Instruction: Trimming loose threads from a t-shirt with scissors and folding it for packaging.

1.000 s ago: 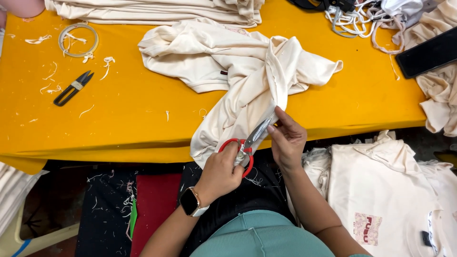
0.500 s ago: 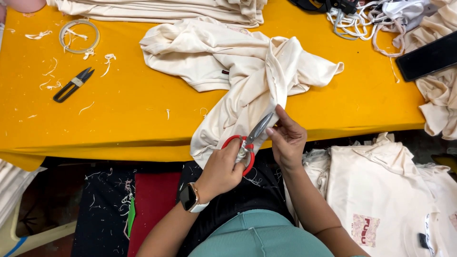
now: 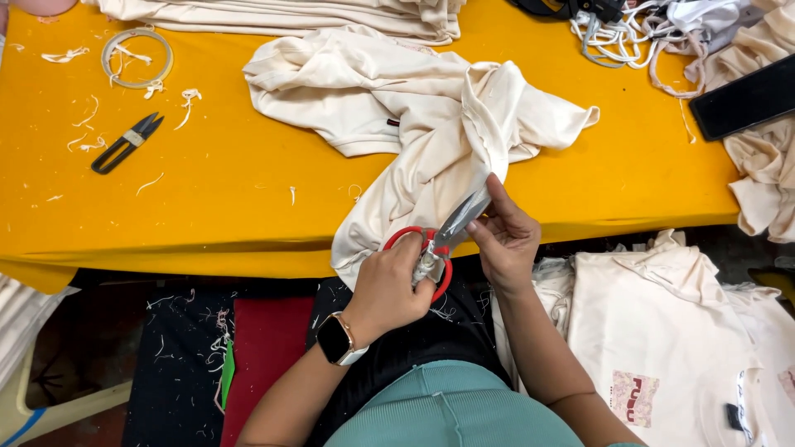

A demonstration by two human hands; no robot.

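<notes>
My left hand (image 3: 389, 285), with a black smartwatch on its wrist, grips the red handles of a pair of scissors (image 3: 443, 236) whose steel blades point up and right. My right hand (image 3: 507, 240) pinches a fold of a cream garment (image 3: 406, 116) right beside the blades, at the front edge of the yellow table (image 3: 232, 199). The garment lies crumpled on the table and hangs over its edge toward my lap.
Small black thread snips (image 3: 126, 142) and a tape ring (image 3: 137, 58) lie at the table's left among thread scraps. Folded cream garments (image 3: 273, 12) sit at the back, white cords (image 3: 629, 33) and a black phone (image 3: 745, 98) at the right. More cream shirts (image 3: 662, 331) pile beside my right knee.
The hands and scissors have stayed at the hanging fold; the blades have shifted slightly against the fabric. The view has moved a little.
</notes>
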